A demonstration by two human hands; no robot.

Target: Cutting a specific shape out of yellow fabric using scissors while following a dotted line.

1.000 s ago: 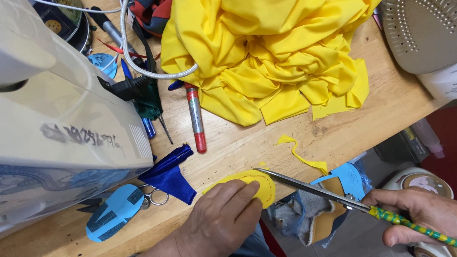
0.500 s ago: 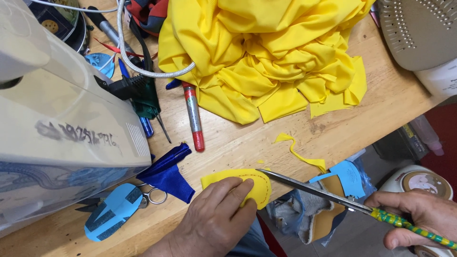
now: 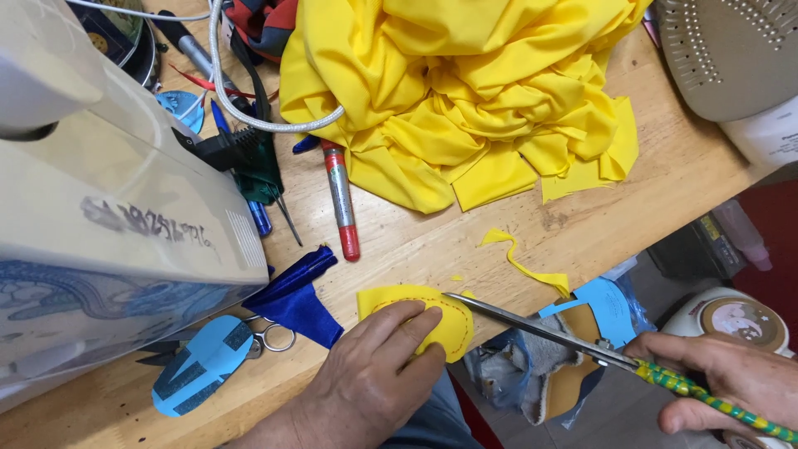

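My left hand (image 3: 374,374) presses flat on a small yellow fabric piece (image 3: 445,320) with a stitched curved line, at the wooden table's front edge. My right hand (image 3: 731,382) grips the green-and-yellow wrapped handles of long scissors (image 3: 532,328). The blade tips meet the yellow piece at its right side. A thin curled yellow offcut strip (image 3: 519,262) lies just beyond the blades.
A sewing machine (image 3: 108,216) fills the left. A heap of yellow cloth (image 3: 474,108) lies at the back, with a red-tipped marker (image 3: 341,199), a blue fabric scrap (image 3: 299,295), small snips (image 3: 270,337) and a blue paper pattern (image 3: 199,366) near. An iron (image 3: 731,50) stands far right.
The yellow piece has shifted slightly under my left hand, and the scissor tips have come closer onto its right edge. The view moved a little to the right.
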